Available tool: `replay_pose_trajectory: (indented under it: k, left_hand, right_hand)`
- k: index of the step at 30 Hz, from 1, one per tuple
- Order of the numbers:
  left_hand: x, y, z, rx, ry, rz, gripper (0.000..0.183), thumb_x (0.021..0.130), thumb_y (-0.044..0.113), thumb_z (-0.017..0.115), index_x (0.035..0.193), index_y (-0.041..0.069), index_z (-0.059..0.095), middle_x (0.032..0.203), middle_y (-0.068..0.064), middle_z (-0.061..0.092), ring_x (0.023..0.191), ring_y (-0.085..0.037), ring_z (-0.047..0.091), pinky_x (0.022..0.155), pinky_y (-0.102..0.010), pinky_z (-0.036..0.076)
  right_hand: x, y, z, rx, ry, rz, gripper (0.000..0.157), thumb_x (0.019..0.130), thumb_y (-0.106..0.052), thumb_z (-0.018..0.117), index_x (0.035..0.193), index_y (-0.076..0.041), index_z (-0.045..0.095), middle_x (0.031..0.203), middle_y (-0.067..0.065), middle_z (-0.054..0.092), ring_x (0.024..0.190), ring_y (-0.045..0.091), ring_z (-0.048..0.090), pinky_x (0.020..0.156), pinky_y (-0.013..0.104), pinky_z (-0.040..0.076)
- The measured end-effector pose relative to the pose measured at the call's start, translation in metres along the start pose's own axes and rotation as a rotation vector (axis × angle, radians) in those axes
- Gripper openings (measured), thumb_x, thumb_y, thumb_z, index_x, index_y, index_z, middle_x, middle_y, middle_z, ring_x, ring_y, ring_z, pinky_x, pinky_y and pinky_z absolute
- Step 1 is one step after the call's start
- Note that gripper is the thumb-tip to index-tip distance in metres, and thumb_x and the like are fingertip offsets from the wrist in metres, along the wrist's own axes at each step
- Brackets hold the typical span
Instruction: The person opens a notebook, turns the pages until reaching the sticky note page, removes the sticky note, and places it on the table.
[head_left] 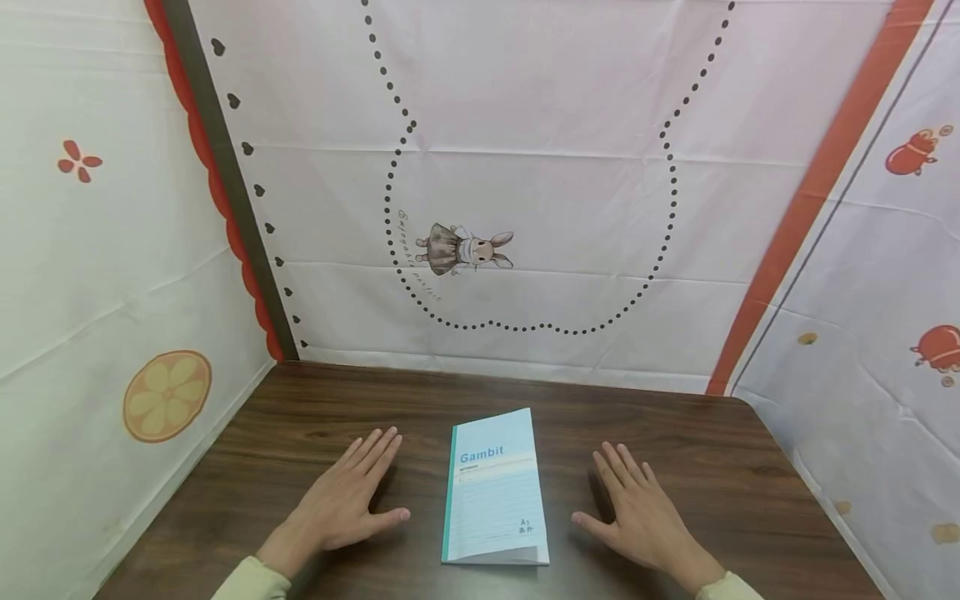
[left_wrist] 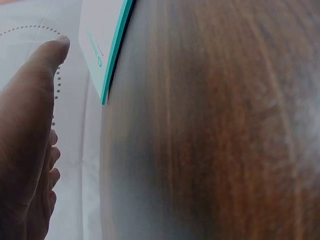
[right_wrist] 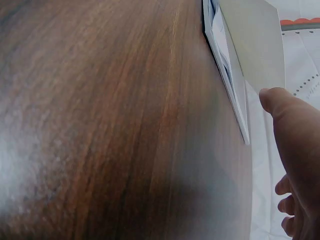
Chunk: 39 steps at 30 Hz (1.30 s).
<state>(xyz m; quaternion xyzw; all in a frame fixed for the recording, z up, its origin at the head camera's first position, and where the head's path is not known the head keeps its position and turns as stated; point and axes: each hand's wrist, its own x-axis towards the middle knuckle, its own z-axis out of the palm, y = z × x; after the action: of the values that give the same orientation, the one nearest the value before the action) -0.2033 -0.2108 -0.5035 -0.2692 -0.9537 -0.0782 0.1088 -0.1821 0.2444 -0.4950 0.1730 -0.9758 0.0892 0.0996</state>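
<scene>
The wood-grain table (head_left: 600,418) supports the Gambit A5 notebook (head_left: 495,496), whose front cover (right_wrist: 257,45) stands raised (likely a springy fold), while the left hand (head_left: 347,498) and right hand (head_left: 637,517), fingers outstretched and empty, flank it without contact, apparently leaving it unobstructed.

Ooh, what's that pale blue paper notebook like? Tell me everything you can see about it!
The pale blue, rectangular paper notebook has a green spine strip on its left side. Its thin, papery-looking front cover shows big blue "Gambit" lettering, a cream band and a small "A5" near the bottom right corner. It lies face up on the dark brown wood-grain table, its cover lifted on the right, showing white pages. It's between the person's bare hands; neither touches it.
</scene>
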Motion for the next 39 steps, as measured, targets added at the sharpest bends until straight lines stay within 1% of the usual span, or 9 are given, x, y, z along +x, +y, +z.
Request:
replay_pose_trajectory:
  k: [6,11,14,17,21,25,31,35,39]
  left_hand:
    - [-0.003,0.001,-0.001,0.014,0.025,0.005,0.100,0.090,0.072,0.057,0.160,0.006,0.030,0.168,-0.012,0.027,0.153,-0.033,0.029,0.125,-0.044,0.021]
    - [-0.003,0.003,-0.003,-0.011,0.001,-0.007,0.099,0.092,0.071,0.057,0.161,0.006,0.028,0.169,-0.011,0.024,0.155,-0.031,0.025,0.125,-0.046,0.022]
    - [0.000,0.008,-0.004,-0.063,-0.029,-0.008,0.097,0.093,0.069,0.056,0.162,0.006,0.026,0.170,-0.009,0.021,0.156,-0.029,0.020,0.125,-0.047,0.021]
    - [0.003,0.016,-0.007,-0.143,-0.046,-0.007,0.093,0.096,0.064,0.058,0.162,0.008,0.026,0.170,-0.008,0.021,0.157,-0.028,0.019,0.125,-0.049,0.022]
    - [0.009,0.033,-0.012,-0.257,-0.040,-0.001,0.086,0.098,0.057,0.060,0.162,0.011,0.028,0.170,-0.004,0.021,0.156,-0.027,0.020,0.123,-0.051,0.026]
    - [0.015,0.052,-0.014,-0.328,-0.027,0.028,0.081,0.099,0.054,0.060,0.162,0.013,0.028,0.170,-0.003,0.023,0.156,-0.025,0.021,0.122,-0.053,0.030]
    - [0.016,0.069,-0.013,-0.367,-0.055,0.049,0.080,0.101,0.054,0.056,0.163,0.013,0.025,0.170,0.001,0.020,0.157,-0.023,0.019,0.121,-0.053,0.030]
    - [0.014,0.074,-0.011,-0.378,-0.080,0.048,0.080,0.102,0.054,0.054,0.163,0.012,0.025,0.170,-0.002,0.022,0.157,-0.022,0.019,0.122,-0.053,0.030]
    - [0.012,0.077,-0.012,-0.383,-0.069,0.037,0.078,0.103,0.053,0.053,0.163,0.012,0.026,0.169,-0.004,0.024,0.156,-0.023,0.021,0.121,-0.053,0.031]
  right_hand:
    - [0.000,-0.003,0.000,0.023,-0.006,0.003,0.095,0.090,-0.071,0.060,0.151,0.001,0.046,0.161,0.022,0.037,0.149,0.043,0.032,0.113,0.071,0.032]
    - [0.000,-0.015,-0.002,0.140,-0.035,0.009,0.075,0.099,-0.057,0.058,0.150,-0.002,0.049,0.161,0.019,0.038,0.151,0.041,0.029,0.116,0.070,0.027]
    - [-0.001,-0.024,-0.002,0.215,-0.063,0.004,0.062,0.104,-0.046,0.055,0.149,-0.004,0.051,0.160,0.017,0.041,0.152,0.040,0.028,0.119,0.067,0.024]
    - [-0.002,-0.034,-0.001,0.257,-0.074,-0.012,0.055,0.105,-0.040,0.055,0.148,-0.005,0.053,0.158,0.016,0.045,0.152,0.038,0.029,0.120,0.064,0.024]
    - [-0.002,-0.044,0.003,0.281,-0.064,-0.023,0.050,0.105,-0.036,0.057,0.145,-0.005,0.056,0.156,0.014,0.047,0.151,0.037,0.031,0.121,0.061,0.026]
    - [-0.002,-0.055,0.007,0.296,-0.065,-0.007,0.045,0.105,-0.030,0.056,0.143,-0.005,0.058,0.154,0.014,0.050,0.150,0.035,0.034,0.121,0.060,0.028]
    - [0.000,-0.074,0.006,0.312,-0.004,0.043,0.042,0.107,-0.032,0.052,0.138,-0.006,0.063,0.145,0.010,0.060,0.145,0.030,0.044,0.116,0.056,0.038]
    - [0.001,-0.086,0.004,0.318,0.052,0.066,0.043,0.107,-0.038,0.052,0.131,-0.006,0.069,0.136,0.009,0.067,0.139,0.030,0.052,0.109,0.057,0.046]
    - [0.003,-0.096,0.002,0.322,0.096,0.084,0.045,0.104,-0.040,0.058,0.127,-0.003,0.070,0.132,0.011,0.069,0.134,0.032,0.057,0.103,0.057,0.050]
